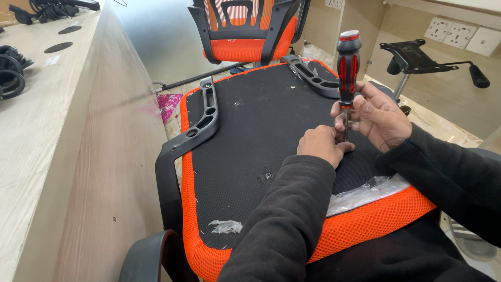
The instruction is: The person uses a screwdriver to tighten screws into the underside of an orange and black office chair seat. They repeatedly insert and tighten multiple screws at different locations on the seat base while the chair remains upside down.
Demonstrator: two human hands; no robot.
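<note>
The right grip (377, 116) is closed around the lower handle and shaft of a screwdriver (348, 62), which stands upright with its red and black handle rising above the fingers. The left grip (319, 145) is curled shut at the tip, fingertips pinched low against the shaft where it meets the seat (250, 130); whether they hold a screw there cannot be told, since the tip is hidden behind the knuckles.

The seat lies upside down across the person's lap, black underside up and orange mesh edge toward the camera. The screwdriver stands on its right half, near the right edge.

To do this well, I judge the shaft should stay square to the panel, with steady downward pressure from the right hand while the left keeps the tip from wandering off the hole.

A black armrest bracket (201, 122) runs along the seat's left side and another (313, 75) lies at the far right corner; both are well apart from the hands. A bare screw hole (268, 176) shows near the left sleeve. Scraps of clear plastic (225, 226) cling to the near edge. A wooden tabletop (47, 120) stands close on the left, a second orange chair (245, 31) is behind, and a black chair mechanism (417, 60) lies on the floor at right. Nothing blocks the tool, though the lap is a soft, unsteady support.
</note>
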